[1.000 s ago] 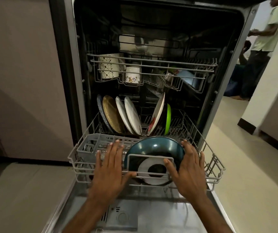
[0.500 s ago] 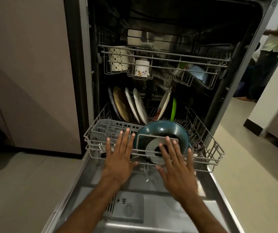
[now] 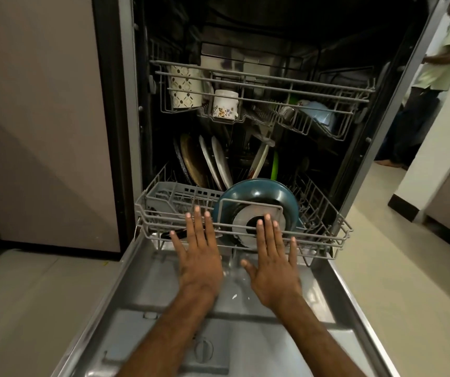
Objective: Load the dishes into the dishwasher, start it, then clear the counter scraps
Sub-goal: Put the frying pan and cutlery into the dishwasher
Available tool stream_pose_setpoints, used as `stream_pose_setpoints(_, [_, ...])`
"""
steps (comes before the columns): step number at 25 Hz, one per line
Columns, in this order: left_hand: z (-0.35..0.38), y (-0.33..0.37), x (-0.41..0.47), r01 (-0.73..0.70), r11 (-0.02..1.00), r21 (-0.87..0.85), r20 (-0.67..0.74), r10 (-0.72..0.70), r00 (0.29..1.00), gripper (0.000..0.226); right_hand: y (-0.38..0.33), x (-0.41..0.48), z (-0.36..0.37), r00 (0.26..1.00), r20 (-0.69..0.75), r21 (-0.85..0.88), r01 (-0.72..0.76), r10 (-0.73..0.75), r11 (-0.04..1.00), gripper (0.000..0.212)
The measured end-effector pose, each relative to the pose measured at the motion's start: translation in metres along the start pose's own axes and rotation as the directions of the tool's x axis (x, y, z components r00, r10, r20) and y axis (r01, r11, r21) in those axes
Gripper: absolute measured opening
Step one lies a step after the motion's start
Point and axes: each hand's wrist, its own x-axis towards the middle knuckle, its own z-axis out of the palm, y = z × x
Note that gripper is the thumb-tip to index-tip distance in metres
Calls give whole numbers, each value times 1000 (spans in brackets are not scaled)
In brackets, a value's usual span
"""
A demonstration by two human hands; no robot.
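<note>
The lower rack (image 3: 321,240) stands partly drawn out of the dishwasher (image 3: 381,164), its front part over the lowered door (image 3: 245,336) and its back part inside the tub. Both hands come at the rack's front rail from the door side. The left hand (image 3: 199,257) is flat and palm down, left of the rail's middle. The right hand (image 3: 272,265) is flat too, near the middle and directly in front of the teal pan (image 3: 259,191), which stands on edge just behind the rail. The fingers (image 3: 196,221) of both hands are straight and a little spread, holding nothing. Their tips overlap the front wires, though whether they press on the wire or hover just short of it cannot be told. The rack's travel runs straight away from the fingertips into the tub, so the hands already point along the line of the push, and neither hand is clearly nearer than the other. Behind the pan, toward the rack's back, plates (image 3: 218,164) stand upright in a row. Above the rack, the upper rack (image 3: 259,85) holds mugs (image 3: 225,104) and sits fully inside. Loading looks about finished. The next move is likely an even shove from both palms, kept level so the rack rolls in without skewing or rattling the pan.
</note>
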Motion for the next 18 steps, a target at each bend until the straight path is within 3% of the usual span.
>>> stream_pose_setpoints(7, [32,-9,8,-13,999,31,13,13,1000,90,3,42,-2,994,110,34,-14,10,999,86])
stream_pose_setpoints(11, [32,0,15,-77,997,-6,-58,76,995,97,-2,65,0,989,142,96,-43,29,994,89])
stream_pose_setpoints(18, [40,1,10,-69,998,-15,-17,69,997,101,3,89,2,983,183,105,-29,9,994,94])
